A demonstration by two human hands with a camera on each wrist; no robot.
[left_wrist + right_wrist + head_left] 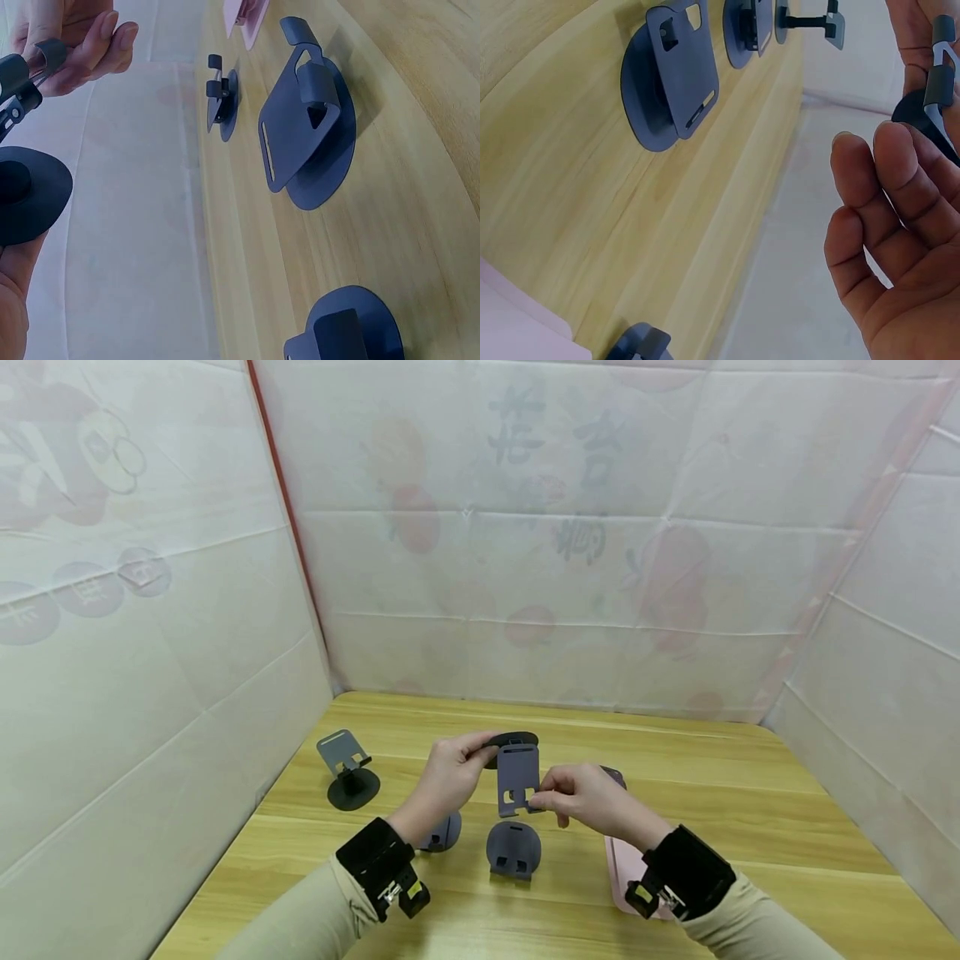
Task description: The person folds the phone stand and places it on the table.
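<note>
1. Table (750, 827): light wood, walled on three sides by white sheeting (150, 635) with faint printed figures.
2. Pink tray (626, 870): flat on the table at the right, partly hidden under the right wrist.
3. Held stand (517, 779): dark grey phone stand, lifted above the table centre between both hands. Its plate hangs roughly upright facing the head camera, hooks at the lower edge; its round base (513, 742) sits at the top, tipped away.
4. Left hand (450, 774): fingers curled, thumb and forefinger pinching the rim of the base. In the left wrist view the base (30, 193) rests against the palm.
5. Right hand (581, 793): thumb and forefinger pinch the plate's lower right corner at the hooks. In the right wrist view the remaining fingers (900, 195) lie loosely bent, holding nothing.
6. Open stand (347, 766): stands at the far left of the table, plate tilted back on its round base, well apart from the hands.
7. Folded stand (513, 850): lies flat on the table just below the held stand, plate down on its base.
8. Second folded stand (444, 833): just beside the left wrist, partly hidden by it.
9. Fourth dark piece (613, 774): behind the right hand, mostly hidden; cannot tell its form.
10. Wrist straps (378, 860): black bands over beige sleeves, one on each arm.
</note>
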